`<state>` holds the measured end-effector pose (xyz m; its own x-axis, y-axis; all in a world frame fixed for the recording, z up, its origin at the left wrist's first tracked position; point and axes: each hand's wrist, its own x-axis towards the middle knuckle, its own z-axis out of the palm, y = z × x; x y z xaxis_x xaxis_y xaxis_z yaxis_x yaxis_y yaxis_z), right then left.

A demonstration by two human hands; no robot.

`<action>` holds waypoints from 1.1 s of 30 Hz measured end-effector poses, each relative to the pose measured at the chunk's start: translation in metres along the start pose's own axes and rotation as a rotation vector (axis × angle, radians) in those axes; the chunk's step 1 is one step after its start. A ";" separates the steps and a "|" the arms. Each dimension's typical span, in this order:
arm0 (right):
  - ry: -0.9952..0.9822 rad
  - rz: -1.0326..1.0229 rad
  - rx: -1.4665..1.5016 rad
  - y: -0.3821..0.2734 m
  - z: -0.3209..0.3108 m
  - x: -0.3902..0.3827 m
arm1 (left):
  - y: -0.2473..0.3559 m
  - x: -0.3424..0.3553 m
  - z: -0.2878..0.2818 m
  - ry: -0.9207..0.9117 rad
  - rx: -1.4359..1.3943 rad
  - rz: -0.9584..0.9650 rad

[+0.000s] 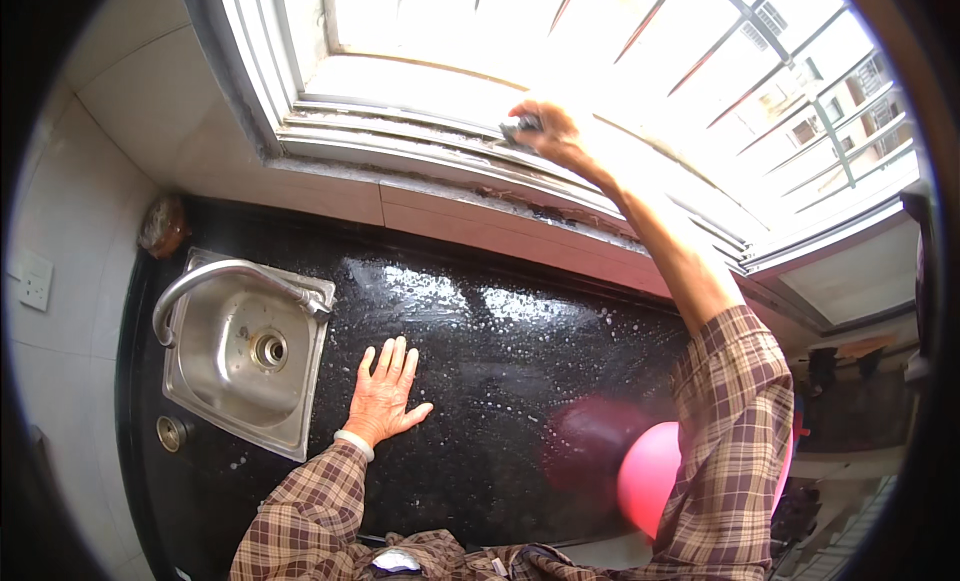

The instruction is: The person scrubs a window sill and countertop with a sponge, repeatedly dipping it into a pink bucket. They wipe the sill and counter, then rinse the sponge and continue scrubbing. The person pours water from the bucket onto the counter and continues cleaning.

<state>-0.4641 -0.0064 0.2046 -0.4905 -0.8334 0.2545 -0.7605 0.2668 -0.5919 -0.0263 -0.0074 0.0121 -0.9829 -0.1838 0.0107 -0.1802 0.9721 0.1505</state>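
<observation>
My right hand (555,131) reaches far forward to the window sill, its fingers closed round a small dark grey wad (518,130). Blur hides whether this is a cloth or a scouring pad. It is at the metal sliding track (400,131) of the window, where dirt shows along the grooves. Palm down, my left hand (383,396) lies on the wet black countertop (490,381) with its fingers spread and nothing in them. A pale bangle circles the left wrist.
Left of my left hand is a steel sink (240,371) with a curved faucet (235,266). A round metal strainer (171,433) sits beside it, and a brown wrapped object (163,227) in the corner. A pink rounded thing (648,476) is partly behind my right sleeve. Bars (740,101) cross the window.
</observation>
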 end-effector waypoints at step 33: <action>-0.067 0.035 -0.276 0.006 -0.024 -0.004 | -0.002 0.003 0.003 -0.011 -0.071 -0.003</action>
<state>-0.4768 0.0101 0.2178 -0.4960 -0.8493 0.1807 -0.8353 0.4099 -0.3664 -0.0287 -0.0095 0.0090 -0.9829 -0.1844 -0.0001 -0.1799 0.9587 0.2203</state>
